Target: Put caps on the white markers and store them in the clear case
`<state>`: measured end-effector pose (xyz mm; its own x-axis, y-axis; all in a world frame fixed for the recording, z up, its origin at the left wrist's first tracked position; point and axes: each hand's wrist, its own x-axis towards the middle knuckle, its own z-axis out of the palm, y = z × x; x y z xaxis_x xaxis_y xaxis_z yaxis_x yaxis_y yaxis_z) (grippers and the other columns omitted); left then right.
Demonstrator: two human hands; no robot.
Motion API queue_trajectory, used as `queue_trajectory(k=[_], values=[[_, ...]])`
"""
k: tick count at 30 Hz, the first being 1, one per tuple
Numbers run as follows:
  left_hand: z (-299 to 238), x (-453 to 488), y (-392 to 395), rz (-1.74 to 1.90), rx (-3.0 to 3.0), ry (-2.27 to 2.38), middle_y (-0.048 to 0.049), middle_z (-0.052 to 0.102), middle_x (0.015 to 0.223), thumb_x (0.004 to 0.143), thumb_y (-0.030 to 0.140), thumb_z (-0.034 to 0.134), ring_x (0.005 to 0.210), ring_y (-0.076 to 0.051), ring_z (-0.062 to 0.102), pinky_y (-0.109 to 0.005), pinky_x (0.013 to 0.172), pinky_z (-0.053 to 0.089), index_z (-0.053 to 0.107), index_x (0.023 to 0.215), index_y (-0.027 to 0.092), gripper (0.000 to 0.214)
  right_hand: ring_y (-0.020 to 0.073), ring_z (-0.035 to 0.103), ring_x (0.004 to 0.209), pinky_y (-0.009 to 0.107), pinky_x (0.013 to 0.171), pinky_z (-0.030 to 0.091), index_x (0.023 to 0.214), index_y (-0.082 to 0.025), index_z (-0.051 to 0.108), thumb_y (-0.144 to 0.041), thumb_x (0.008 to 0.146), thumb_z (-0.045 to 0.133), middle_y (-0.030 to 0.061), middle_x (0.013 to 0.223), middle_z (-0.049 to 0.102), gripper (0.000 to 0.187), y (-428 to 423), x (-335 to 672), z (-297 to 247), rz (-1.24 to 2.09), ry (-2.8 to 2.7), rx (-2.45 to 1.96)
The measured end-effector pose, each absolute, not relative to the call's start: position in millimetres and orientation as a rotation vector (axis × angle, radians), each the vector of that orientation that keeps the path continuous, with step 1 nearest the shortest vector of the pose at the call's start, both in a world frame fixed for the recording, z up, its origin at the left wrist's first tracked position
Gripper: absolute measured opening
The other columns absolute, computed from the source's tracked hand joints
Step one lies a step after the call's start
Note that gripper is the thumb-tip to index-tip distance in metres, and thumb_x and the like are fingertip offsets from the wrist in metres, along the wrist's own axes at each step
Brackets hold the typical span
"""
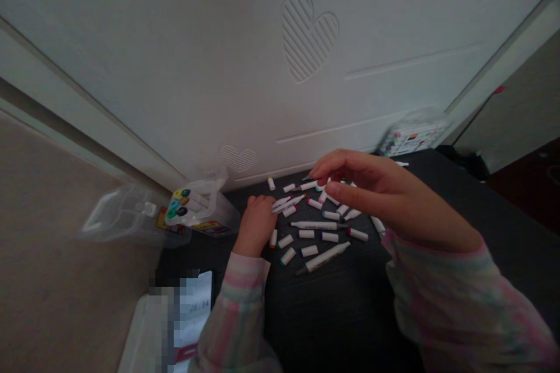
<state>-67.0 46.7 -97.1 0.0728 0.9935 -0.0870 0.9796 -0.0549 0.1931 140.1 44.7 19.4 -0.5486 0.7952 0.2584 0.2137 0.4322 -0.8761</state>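
Observation:
My left hand (256, 226) is closed, its fingers curled around the ends of white markers (292, 203) whose uncapped tips point right. An orange-ended cap (273, 239) lies against the side of that hand. Over the right part of the scattered pieces hovers my right hand (367, 183), its thumb and fingers apart with nothing visible between them. Below the hands, several white caps with coloured ends lie loose among uncapped markers, including a long white marker (317, 225) and another marker (328, 257) nearer me. My right hand hides some pieces.
An open clear plastic case (223, 210) with upright markers stands left, its lid (126, 215) folded outward. A lit phone (192, 315) lies near the left front edge. Another clear case of markers (413, 135) stands back right against the white panel (262, 70). The tabletop (332, 315) is dark.

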Motion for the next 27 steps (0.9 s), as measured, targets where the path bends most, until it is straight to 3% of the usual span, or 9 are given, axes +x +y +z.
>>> queue_trajectory(k=[7,16,21,24,27], values=[[-97,-69,47,0.136,2.12,1.99,-0.0112,0.057,0.098,0.075,0.017,0.047,0.091,-0.023,0.045,-0.031,0.08,0.035,0.057,0.1,0.011,0.028,0.016,0.054,0.088,0.027,0.074,0.043,0.092,-0.02,0.058,-0.032,0.079,0.053,0.0035,0.095,0.059,0.019,45,139,19,1.094,-1.994,-0.853],[-95,-69,46,0.218,2.106,1.949,-0.0092,0.06,0.087,0.075,0.017,0.048,0.084,-0.022,0.048,-0.031,0.074,0.037,0.062,0.082,0.014,0.016,0.0158,0.054,0.087,0.027,0.074,0.043,0.092,-0.02,0.059,-0.033,0.078,0.053,0.0034,0.094,0.059,0.02,45,139,19,1.074,-2.006,-0.849],[-85,-70,45,0.311,2.105,1.936,-0.0075,0.062,0.089,0.076,0.018,0.048,0.084,-0.021,0.049,-0.032,0.075,0.037,0.062,0.091,0.015,0.021,0.0154,0.054,0.088,0.027,0.074,0.043,0.091,-0.02,0.058,-0.033,0.079,0.053,0.0028,0.094,0.059,0.019,46,140,19,1.077,-2.0,-0.851],[-65,-70,38,0.454,2.066,1.936,-0.0063,0.062,0.095,0.076,0.02,0.05,0.087,-0.021,0.05,-0.032,0.077,0.037,0.062,0.097,0.016,0.024,0.0152,0.054,0.088,0.026,0.074,0.043,0.092,-0.02,0.058,-0.032,0.079,0.053,0.0028,0.094,0.059,0.019,46,141,19,1.072,-2.0,-0.846],[-40,-66,26,0.861,1.802,1.775,-0.0046,0.063,0.095,0.073,0.024,0.056,0.084,-0.019,0.054,-0.03,0.075,0.04,0.063,0.095,0.018,0.024,0.0154,0.055,0.087,0.026,0.073,0.043,0.092,-0.02,0.059,-0.032,0.079,0.052,0.0028,0.093,0.059,0.019,45,142,20,1.066,-1.991,-0.847]])
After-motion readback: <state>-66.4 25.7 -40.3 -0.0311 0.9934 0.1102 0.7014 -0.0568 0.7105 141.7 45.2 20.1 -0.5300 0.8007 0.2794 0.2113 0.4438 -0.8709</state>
